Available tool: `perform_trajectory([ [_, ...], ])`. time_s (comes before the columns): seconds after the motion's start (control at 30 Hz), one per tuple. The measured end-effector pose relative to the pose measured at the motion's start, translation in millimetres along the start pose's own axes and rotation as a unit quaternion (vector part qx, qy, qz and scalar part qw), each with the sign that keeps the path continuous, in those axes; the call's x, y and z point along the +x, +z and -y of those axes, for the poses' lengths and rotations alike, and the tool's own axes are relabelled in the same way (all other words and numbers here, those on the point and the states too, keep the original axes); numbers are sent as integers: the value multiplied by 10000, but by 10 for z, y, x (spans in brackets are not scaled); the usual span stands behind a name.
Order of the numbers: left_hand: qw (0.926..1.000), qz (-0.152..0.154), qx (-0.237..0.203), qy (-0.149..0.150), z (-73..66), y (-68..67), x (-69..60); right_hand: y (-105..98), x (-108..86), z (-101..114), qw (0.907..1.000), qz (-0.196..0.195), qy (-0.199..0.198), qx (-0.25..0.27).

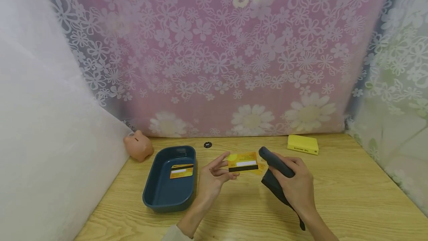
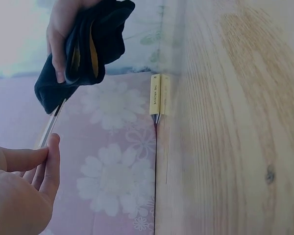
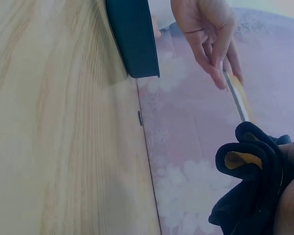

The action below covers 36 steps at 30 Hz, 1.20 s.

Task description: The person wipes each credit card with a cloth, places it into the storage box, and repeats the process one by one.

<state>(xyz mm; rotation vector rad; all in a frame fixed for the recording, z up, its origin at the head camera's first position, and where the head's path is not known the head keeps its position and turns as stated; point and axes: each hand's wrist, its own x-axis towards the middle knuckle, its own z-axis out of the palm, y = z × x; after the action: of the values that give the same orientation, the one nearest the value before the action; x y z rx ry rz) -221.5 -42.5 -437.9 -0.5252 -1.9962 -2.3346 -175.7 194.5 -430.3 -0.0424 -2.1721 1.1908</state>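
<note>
Left hand [image 1: 211,179] pinches yellow rectangular plastic-looking card [image 1: 243,162] | right hand [image 1: 297,183], at right, clamps dark folded cloth [image 1: 275,186] | better, I think: card flat, cloth steady, pinch light.

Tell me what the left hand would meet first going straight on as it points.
Likely the dark cloth in the right hand, beyond the yellow card the left hand holds; the remaining gap is unclear.
</note>
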Motion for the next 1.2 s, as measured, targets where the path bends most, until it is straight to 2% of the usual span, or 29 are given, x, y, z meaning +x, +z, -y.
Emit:
perform_trajectory([
  [0.27, 9999, -83, 108, 76, 9, 15, 8, 93, -51, 163, 9993, 119, -271, 207],
  [0.5, 9992, -170, 365, 54, 7, 33, 14, 302, -162, 308, 9955, 604, -478, 545],
  [0.7, 9993, -13, 355, 92, 15, 50, 16, 456, -256, 441, 9923, 796, -600, 729],
  [0.93, 9965, -120, 805, 215, 5, 68, 19, 553, -291, 500, 9923, 826, -667, 640],
  [1.2, 9989, 75, 415, 190, -16, 66, -8, 492, -282, 468, 9941, 707, -738, 363],
])
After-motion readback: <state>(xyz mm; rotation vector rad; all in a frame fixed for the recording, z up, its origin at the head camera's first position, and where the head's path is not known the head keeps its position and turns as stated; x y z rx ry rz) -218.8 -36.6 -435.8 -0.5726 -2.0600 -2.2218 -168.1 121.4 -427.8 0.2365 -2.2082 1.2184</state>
